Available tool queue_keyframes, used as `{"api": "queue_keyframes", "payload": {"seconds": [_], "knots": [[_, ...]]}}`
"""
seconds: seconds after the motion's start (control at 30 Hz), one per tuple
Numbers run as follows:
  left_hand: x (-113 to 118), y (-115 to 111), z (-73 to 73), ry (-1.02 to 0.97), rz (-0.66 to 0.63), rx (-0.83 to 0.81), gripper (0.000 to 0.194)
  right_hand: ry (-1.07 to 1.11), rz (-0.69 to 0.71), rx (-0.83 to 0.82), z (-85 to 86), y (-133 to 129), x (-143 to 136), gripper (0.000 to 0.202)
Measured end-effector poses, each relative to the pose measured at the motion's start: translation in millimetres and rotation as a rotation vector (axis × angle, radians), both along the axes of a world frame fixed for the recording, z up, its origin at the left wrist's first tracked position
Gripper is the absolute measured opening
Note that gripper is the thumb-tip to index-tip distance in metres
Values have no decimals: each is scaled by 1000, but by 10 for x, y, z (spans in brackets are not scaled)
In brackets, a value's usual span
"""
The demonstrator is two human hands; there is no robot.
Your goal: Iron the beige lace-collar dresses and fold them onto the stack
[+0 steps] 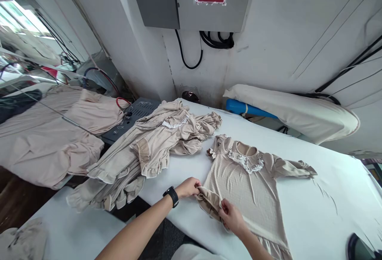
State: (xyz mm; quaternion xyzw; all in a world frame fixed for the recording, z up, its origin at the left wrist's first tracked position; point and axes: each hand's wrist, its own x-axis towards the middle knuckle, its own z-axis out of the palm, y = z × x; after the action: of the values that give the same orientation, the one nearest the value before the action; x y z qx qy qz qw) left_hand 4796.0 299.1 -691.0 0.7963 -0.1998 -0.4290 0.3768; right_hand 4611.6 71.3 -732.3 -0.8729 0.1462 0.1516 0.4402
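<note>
A beige child's dress (247, 192) with a white lace collar lies spread on the white table, one sleeve stretched out to the right. Its lower left part is lifted and folded over, showing the inside of the fabric. My left hand (188, 187), with a black watch on the wrist, pinches the far left corner of that lifted edge. Closer to me, my right hand (232, 216) pinches the same edge between thumb and fingers. The ruffled hem runs out of view at the bottom, partly behind my right forearm.
A heap of similar beige dresses (161, 140) lies left on the white table (325, 212). Beyond it are a dark metal box (140, 109) and pale pink garments (59, 132). A padded sleeve board (295, 111) stands at the back. A dark object (356, 246) is cut off lower right.
</note>
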Motion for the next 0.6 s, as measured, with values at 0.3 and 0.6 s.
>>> {"api": "queue_keyframes", "payload": {"seconds": [0.3, 0.6], "knots": [[-261, -136, 44, -349, -105, 4, 12, -86, 123, -173, 86, 219, -45, 3], [-178, -24, 101, -228, 156, 18, 25, -74, 46, -147, 71, 236, -62, 4]]}}
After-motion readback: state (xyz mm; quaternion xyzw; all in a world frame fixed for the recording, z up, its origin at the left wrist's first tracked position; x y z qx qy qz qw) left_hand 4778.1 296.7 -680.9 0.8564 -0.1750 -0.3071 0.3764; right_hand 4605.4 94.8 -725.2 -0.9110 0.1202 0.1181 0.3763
